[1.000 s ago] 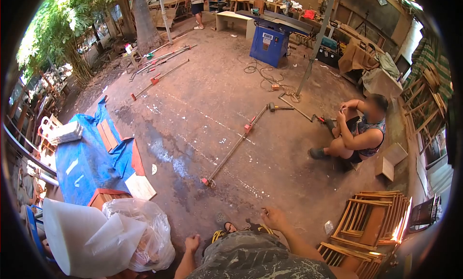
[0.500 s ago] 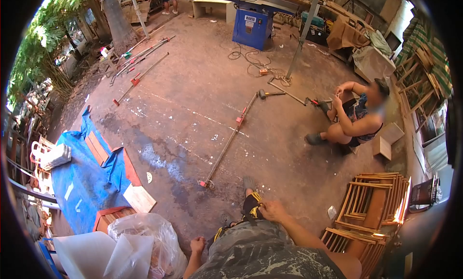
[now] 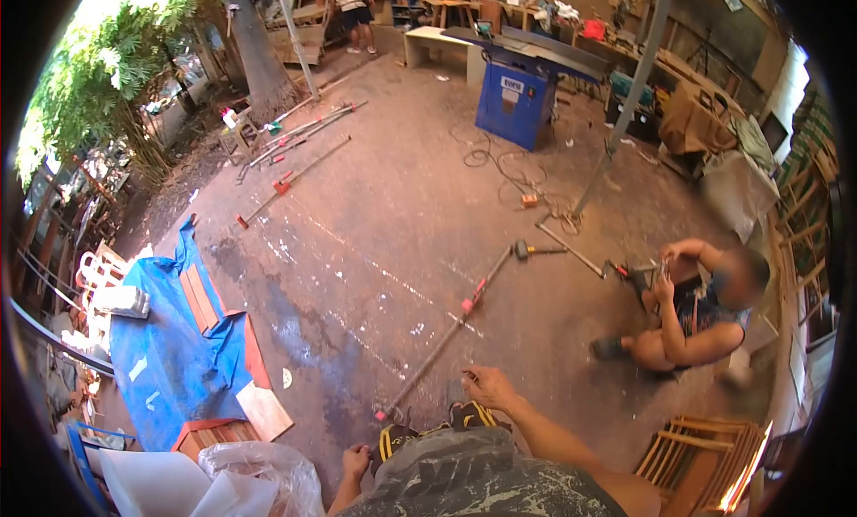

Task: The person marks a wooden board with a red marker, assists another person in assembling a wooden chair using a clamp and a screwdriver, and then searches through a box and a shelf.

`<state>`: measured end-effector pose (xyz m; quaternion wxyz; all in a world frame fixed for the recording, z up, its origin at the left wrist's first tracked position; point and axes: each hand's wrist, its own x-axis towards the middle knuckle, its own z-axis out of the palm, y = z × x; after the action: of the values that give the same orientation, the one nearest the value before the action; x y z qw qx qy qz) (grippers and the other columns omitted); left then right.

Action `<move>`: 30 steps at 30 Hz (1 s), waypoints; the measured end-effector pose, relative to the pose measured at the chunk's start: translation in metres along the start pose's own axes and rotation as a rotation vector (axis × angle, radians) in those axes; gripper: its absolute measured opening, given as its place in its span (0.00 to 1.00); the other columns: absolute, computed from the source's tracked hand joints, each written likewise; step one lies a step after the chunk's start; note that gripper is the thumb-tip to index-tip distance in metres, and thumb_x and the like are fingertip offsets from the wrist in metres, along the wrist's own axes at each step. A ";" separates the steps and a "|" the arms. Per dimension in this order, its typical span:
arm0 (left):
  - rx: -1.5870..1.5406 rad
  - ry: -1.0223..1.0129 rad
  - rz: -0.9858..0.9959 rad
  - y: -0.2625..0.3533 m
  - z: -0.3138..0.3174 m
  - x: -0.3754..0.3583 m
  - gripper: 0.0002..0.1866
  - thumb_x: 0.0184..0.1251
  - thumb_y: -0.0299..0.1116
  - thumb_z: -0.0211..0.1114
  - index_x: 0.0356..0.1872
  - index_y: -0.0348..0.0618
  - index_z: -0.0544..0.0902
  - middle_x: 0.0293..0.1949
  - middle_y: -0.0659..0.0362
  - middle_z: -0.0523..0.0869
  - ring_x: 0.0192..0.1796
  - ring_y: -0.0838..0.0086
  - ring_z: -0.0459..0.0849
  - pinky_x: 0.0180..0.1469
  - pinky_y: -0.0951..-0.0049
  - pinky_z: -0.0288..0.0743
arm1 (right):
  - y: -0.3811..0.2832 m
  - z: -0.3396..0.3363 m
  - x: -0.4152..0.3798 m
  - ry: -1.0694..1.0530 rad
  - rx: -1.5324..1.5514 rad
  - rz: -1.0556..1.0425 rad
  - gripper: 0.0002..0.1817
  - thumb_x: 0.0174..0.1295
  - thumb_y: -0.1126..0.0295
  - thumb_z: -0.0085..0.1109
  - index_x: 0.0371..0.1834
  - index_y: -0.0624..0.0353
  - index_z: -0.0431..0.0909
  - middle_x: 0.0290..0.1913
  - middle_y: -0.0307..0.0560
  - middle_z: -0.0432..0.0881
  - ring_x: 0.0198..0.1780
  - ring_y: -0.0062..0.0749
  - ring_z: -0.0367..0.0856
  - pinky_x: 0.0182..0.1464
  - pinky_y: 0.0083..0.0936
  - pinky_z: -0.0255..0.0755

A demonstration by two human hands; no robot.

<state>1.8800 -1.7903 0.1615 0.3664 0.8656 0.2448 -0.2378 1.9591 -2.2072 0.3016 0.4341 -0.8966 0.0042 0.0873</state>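
Note:
My left hand (image 3: 357,461) hangs low beside my shorts, its fingers curled and nothing visible in them. In front of my right leg, my right hand (image 3: 489,387) is held out with its fingers loosely bent and partly apart; no object shows in it. A long bar clamp (image 3: 436,352) with red jaws lies on the floor just ahead, nearest to my right hand but not touching it. By the clamp's far end rests a mallet (image 3: 527,249) with a dark head.
A blue tarp (image 3: 170,365) with wooden boards (image 3: 198,298) lies left, near plastic wrapping (image 3: 263,472). Wooden frames (image 3: 692,454) are stacked at lower right. A person (image 3: 696,312) sits right. Farther off stand a blue machine (image 3: 513,102), a metal post (image 3: 629,97) and loose cables (image 3: 500,169).
The view has tilted up and turned left, bringing more of the far workshop and another standing person into sight. My right hand has lifted away from my thigh.

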 end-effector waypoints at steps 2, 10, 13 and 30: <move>-0.098 0.064 0.024 0.050 -0.003 0.011 0.14 0.60 0.36 0.62 0.42 0.39 0.86 0.34 0.49 0.88 0.40 0.61 0.87 0.47 0.66 0.77 | -0.001 -0.029 0.033 0.081 -0.002 0.027 0.18 0.61 0.61 0.56 0.49 0.59 0.78 0.39 0.56 0.84 0.40 0.50 0.83 0.44 0.37 0.76; -0.265 0.319 0.154 0.117 -0.003 0.089 0.14 0.60 0.37 0.63 0.42 0.38 0.86 0.36 0.48 0.88 0.42 0.60 0.87 0.47 0.65 0.77 | 0.017 -0.054 0.115 0.016 -0.120 0.008 0.17 0.60 0.60 0.57 0.47 0.58 0.80 0.37 0.56 0.84 0.41 0.50 0.83 0.43 0.38 0.76; 0.083 0.132 -0.073 0.110 0.004 0.117 0.16 0.59 0.41 0.61 0.39 0.40 0.86 0.35 0.46 0.87 0.45 0.56 0.86 0.49 0.62 0.77 | 0.013 -0.046 0.143 -0.031 -0.086 0.034 0.17 0.61 0.60 0.57 0.47 0.57 0.80 0.37 0.57 0.84 0.39 0.49 0.84 0.42 0.37 0.77; -0.319 0.153 0.221 0.448 -0.162 0.568 0.15 0.63 0.37 0.58 0.38 0.33 0.84 0.26 0.51 0.86 0.27 0.64 0.84 0.34 0.61 0.76 | -0.075 -0.120 0.587 0.093 -0.038 0.146 0.21 0.61 0.56 0.56 0.49 0.61 0.80 0.40 0.57 0.85 0.45 0.48 0.84 0.49 0.36 0.76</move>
<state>2.6212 -1.8009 0.1581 0.5030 0.8337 0.2100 -0.0878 2.5615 -2.2137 0.3389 0.4090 -0.9050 0.0880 0.0771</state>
